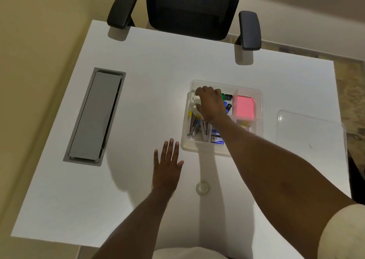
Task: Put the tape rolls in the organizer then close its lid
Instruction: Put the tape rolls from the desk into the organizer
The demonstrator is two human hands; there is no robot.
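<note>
A clear plastic organizer (258,108) stands on the white desk, holding pink sticky notes, staplers, clips and small coloured items. My right hand (210,103) reaches into its far left compartment, fingers curled around a clear tape roll (194,98) that is mostly hidden. Another clear tape roll (203,187) lies on the desk near me, just right of my left wrist. My left hand (167,166) rests flat on the desk with fingers spread, holding nothing. The organizer's clear lid (310,132) lies to the right of it.
A grey cable hatch (94,116) is set into the white desk (148,71) at the left. A black office chair (189,10) stands at the far edge, its armrests over the desk. The lid lies close to the desk's right edge.
</note>
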